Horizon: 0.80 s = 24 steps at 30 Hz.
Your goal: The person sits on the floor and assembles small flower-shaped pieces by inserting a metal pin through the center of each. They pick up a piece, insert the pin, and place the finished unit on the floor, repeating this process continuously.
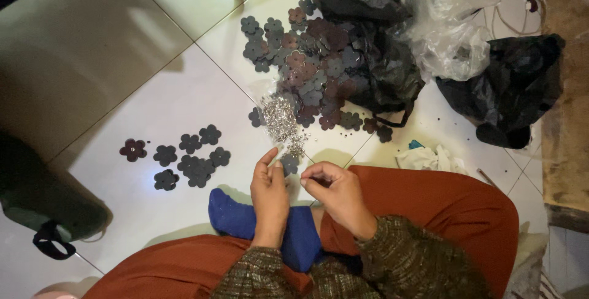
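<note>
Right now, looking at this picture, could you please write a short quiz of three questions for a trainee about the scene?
1. True or false: the left hand holds a dark flower-shaped piece over the tiled floor.
2. What lies nearest beyond the hands? A. a pile of small silvery bits B. scissors C. a cup
3. Fill in: the small group of flower pieces lies to the person's ____ of the big pile of flower pieces.

Key: 1 true; 2 A; 3 left. The right hand pinches something too small to tell.
</note>
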Tool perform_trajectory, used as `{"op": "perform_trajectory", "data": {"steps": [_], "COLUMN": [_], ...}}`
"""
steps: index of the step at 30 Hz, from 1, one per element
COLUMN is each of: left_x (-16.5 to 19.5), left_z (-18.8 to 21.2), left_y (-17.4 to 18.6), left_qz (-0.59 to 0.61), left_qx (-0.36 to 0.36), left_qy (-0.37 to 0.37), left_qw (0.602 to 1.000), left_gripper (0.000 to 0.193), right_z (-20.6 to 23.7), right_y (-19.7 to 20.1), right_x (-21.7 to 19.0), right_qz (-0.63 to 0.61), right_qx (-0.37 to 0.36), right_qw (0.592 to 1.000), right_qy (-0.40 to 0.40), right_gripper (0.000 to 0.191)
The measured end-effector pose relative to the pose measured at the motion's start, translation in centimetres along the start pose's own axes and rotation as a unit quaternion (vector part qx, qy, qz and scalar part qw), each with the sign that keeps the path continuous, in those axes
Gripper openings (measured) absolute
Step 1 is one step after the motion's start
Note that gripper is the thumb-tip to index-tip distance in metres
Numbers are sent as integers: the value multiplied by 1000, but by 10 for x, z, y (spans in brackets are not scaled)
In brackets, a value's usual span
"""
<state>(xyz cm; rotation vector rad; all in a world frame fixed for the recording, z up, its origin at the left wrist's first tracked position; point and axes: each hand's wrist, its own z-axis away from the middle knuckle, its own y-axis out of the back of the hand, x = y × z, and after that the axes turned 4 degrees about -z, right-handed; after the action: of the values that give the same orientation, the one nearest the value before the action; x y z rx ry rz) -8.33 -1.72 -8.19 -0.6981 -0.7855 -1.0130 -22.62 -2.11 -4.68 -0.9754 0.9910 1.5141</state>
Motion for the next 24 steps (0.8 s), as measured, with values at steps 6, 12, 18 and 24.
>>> {"op": "perform_trajectory", "data": {"steps": [6, 12, 18, 24], "left_x": [18, 26, 27, 31], "left_z": [15, 9, 11, 17], "left_y": [-1, 0, -1, -4], "left_qz": [-132, -22, -13, -24], "left_qx": [9, 3, 3, -1], "left_qy": [-10, -1, -72, -70], "left_qw": [991, 1000, 997, 997], "left_gripper": [38, 54, 70, 78], "right_z": [-8, -24, -25, -25], "right_y": [-1, -3, -9, -13], "right_x": [-2, -13, -16, -17], "right_qz": [8, -20, 20, 101], "right_qx": [46, 53, 36, 57], "right_qw": [997, 997, 994, 987], "right_qy": [55, 60, 100, 113], "right_gripper": [10, 8, 11, 14]}}
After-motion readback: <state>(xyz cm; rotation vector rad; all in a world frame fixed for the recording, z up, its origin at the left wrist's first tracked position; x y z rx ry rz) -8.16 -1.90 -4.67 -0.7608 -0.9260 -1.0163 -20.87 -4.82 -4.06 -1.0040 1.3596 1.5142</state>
